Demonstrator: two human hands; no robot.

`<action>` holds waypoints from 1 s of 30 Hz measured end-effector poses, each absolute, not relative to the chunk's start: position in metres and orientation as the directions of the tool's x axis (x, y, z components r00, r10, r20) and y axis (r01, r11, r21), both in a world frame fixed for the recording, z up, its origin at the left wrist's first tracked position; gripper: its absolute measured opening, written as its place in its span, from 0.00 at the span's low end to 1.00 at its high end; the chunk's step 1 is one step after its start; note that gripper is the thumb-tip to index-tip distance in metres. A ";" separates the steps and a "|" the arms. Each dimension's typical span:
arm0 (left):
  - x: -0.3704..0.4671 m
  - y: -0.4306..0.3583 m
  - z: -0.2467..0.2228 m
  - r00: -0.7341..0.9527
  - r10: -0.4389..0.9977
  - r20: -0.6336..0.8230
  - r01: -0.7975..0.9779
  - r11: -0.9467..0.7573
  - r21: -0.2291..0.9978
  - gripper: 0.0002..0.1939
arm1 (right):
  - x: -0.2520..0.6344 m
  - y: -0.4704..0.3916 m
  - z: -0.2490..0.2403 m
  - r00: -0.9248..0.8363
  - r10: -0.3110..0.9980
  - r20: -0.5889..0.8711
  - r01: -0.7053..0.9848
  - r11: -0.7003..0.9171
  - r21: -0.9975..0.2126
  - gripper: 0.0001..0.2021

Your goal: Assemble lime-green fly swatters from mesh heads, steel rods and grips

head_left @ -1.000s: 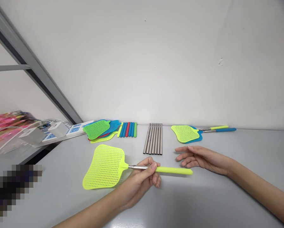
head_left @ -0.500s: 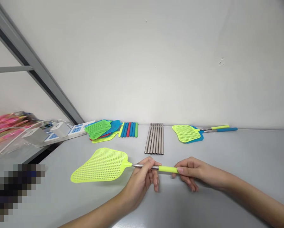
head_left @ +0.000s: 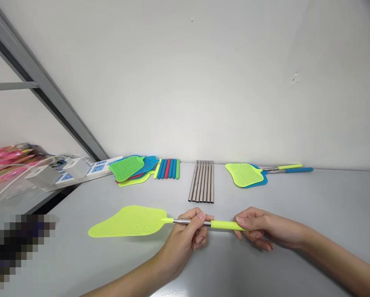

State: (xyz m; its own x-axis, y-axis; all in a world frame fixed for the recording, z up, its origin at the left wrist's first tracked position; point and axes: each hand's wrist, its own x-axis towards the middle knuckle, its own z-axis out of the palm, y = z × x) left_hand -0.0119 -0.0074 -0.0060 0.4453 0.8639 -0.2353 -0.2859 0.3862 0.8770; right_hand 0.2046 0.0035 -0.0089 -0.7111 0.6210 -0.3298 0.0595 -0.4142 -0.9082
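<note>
Between my left hand and right hand: yellow-green swatter. Left pinches the steel rod, right pinches the grip near its end. I'd keep both collinear, pressure even.

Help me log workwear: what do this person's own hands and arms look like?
The left hand and right hand are bare, with no gloves or visible rings. The left forearm and right forearm are uncovered: no sleeves, watches or bracelets show.

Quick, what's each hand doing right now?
Left hand: closed, holding the metal rod.
Right hand: closed, gripping the yellow handle.
</note>
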 end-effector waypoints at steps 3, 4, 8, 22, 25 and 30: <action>-0.013 -0.007 -0.005 0.452 0.857 -0.247 -0.299 0.406 0.864 0.12 | 0.206 0.004 -0.010 -0.705 0.627 -0.330 0.050 -0.420 -0.906 0.15; -0.013 -0.007 -0.005 0.451 0.857 -0.250 -0.305 0.411 0.859 0.12 | 0.207 0.004 -0.010 -0.700 0.634 -0.327 0.044 -0.419 -0.907 0.14; -0.017 -0.007 -0.006 0.440 0.863 -0.248 -0.336 0.414 0.846 0.14 | 0.209 0.005 -0.012 -0.675 0.666 -0.318 -0.001 -0.431 -0.902 0.13; -0.017 0.000 -0.001 0.080 0.970 -0.229 -0.602 0.230 0.765 0.21 | 0.207 0.007 -0.013 -0.640 0.711 -0.291 -0.126 -0.471 -0.873 0.12; -0.019 0.002 -0.004 -0.020 0.980 -0.198 -0.554 0.154 0.818 0.18 | 0.205 0.007 -0.011 -0.643 0.711 -0.283 -0.112 -0.454 -0.884 0.11; -0.020 0.003 -0.009 0.001 0.981 -0.197 -0.461 0.175 0.870 0.16 | 0.205 0.005 -0.009 -0.630 0.721 -0.288 -0.099 -0.442 -0.891 0.12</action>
State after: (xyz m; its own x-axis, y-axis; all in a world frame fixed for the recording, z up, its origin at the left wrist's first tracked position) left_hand -0.0199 0.0034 -0.0092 0.0014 0.9805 -0.1965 -0.4610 0.1750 0.8700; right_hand 0.2049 0.0051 -0.0092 -0.6296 0.7214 -0.2884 -0.0986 -0.4424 -0.8914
